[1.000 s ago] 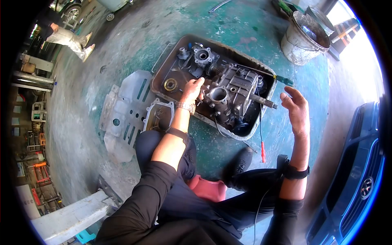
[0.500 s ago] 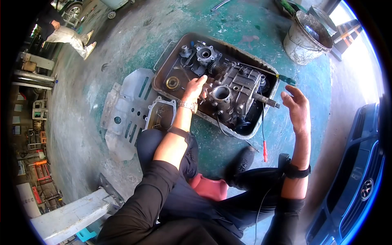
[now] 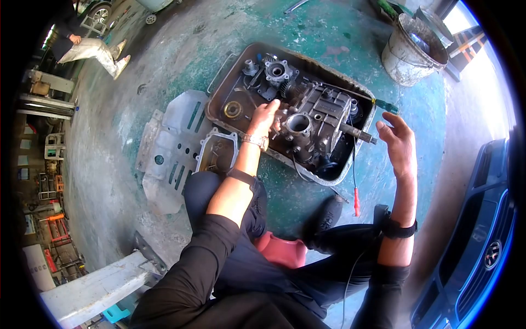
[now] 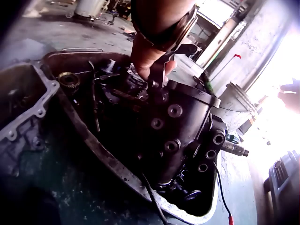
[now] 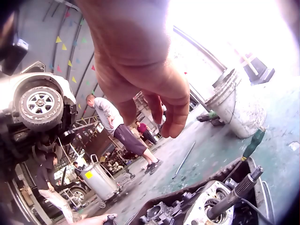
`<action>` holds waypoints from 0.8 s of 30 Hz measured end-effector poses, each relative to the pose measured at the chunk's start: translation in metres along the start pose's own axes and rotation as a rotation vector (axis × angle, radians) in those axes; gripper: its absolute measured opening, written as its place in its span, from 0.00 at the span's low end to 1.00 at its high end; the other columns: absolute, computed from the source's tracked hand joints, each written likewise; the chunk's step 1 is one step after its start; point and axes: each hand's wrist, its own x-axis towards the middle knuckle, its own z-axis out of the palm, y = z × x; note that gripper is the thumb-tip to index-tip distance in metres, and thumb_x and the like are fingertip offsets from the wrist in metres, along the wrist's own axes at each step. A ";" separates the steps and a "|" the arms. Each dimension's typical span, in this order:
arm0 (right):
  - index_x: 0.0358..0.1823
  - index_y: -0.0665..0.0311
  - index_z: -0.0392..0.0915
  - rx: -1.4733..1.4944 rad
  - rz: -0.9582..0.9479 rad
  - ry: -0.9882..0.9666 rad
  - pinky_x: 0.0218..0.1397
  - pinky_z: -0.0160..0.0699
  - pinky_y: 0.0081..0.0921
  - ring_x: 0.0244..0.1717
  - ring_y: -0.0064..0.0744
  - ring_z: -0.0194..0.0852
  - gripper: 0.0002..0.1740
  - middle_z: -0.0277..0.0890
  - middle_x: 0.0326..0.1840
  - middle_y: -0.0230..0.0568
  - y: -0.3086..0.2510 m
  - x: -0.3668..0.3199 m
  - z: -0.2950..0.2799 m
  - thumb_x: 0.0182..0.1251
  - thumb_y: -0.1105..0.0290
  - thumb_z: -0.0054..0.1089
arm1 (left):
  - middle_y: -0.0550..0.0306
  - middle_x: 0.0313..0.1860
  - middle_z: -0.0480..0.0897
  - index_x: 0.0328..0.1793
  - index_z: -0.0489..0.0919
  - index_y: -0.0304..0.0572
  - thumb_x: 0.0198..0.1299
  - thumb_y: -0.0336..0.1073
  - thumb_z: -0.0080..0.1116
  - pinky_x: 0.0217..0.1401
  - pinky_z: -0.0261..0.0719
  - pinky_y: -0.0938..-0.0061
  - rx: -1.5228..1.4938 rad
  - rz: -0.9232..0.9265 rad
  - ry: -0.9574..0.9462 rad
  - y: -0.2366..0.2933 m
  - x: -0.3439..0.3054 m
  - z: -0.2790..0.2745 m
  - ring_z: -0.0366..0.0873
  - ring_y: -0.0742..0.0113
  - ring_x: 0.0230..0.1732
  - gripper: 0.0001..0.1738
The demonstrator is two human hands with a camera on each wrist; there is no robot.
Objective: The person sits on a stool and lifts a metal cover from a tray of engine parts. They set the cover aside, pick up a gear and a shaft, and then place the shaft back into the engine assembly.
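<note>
A gearbox (image 3: pixel 329 107) with a splined output shaft (image 3: pixel 359 133) lies in a rusty metal tray (image 3: pixel 216 104). At its near left end, beside the round opening (image 3: pixel 298 123), my left hand (image 3: pixel 264 118) grips a dark metal part (image 4: pixel 161 72) at the top of the housing. The part's full shape is hidden by the fingers. My right hand (image 3: pixel 399 142) hovers in the air to the right of the shaft, fingers loosely bent, holding nothing. In the right wrist view its fingers hang above the tray.
A gear ring (image 3: pixel 233 110) and a flanged housing (image 3: pixel 278 70) sit in the tray. A green-handled screwdriver (image 3: pixel 386 105) rests over its right rim. Left lie an open cover (image 3: pixel 234 143) and a slotted plate (image 3: pixel 170 153). A bucket (image 3: pixel 408 60) and a blue car (image 3: pixel 476 219) stand right.
The head view has shifted slightly, moving the tray a little right in the picture. My left hand stays on the same part, and my right hand keeps hovering.
</note>
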 end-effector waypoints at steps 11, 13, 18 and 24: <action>0.58 0.73 0.72 0.022 0.020 -0.005 0.52 0.74 0.28 0.47 0.35 0.79 0.28 0.81 0.44 0.56 -0.004 0.000 0.003 0.61 0.63 0.64 | 0.63 0.21 0.75 0.41 0.74 0.35 0.64 0.50 0.56 0.19 0.69 0.80 0.262 0.060 -0.023 0.004 -0.010 0.014 0.70 0.77 0.16 0.21; 0.58 0.73 0.72 0.020 0.009 -0.004 0.51 0.74 0.28 0.47 0.35 0.79 0.28 0.81 0.44 0.56 0.000 -0.001 0.002 0.61 0.63 0.64 | 0.61 0.19 0.78 0.27 0.77 0.36 0.62 0.50 0.58 0.12 0.67 0.78 0.103 0.029 0.078 0.003 -0.006 0.006 0.71 0.74 0.12 0.23; 0.59 0.73 0.72 -0.010 0.001 0.011 0.51 0.75 0.28 0.47 0.35 0.79 0.28 0.81 0.44 0.56 -0.001 -0.003 -0.002 0.61 0.63 0.64 | 0.59 0.21 0.79 0.32 0.77 0.37 0.58 0.58 0.61 0.13 0.69 0.81 0.053 0.022 0.138 -0.013 0.001 -0.005 0.72 0.75 0.13 0.27; 0.59 0.74 0.71 0.025 0.011 -0.003 0.52 0.75 0.27 0.47 0.34 0.79 0.29 0.80 0.45 0.56 -0.003 -0.003 -0.001 0.61 0.63 0.64 | 0.65 0.27 0.77 0.34 0.77 0.43 0.49 0.57 0.71 0.23 0.68 0.83 0.095 0.155 0.111 -0.033 -0.012 -0.013 0.69 0.79 0.20 0.25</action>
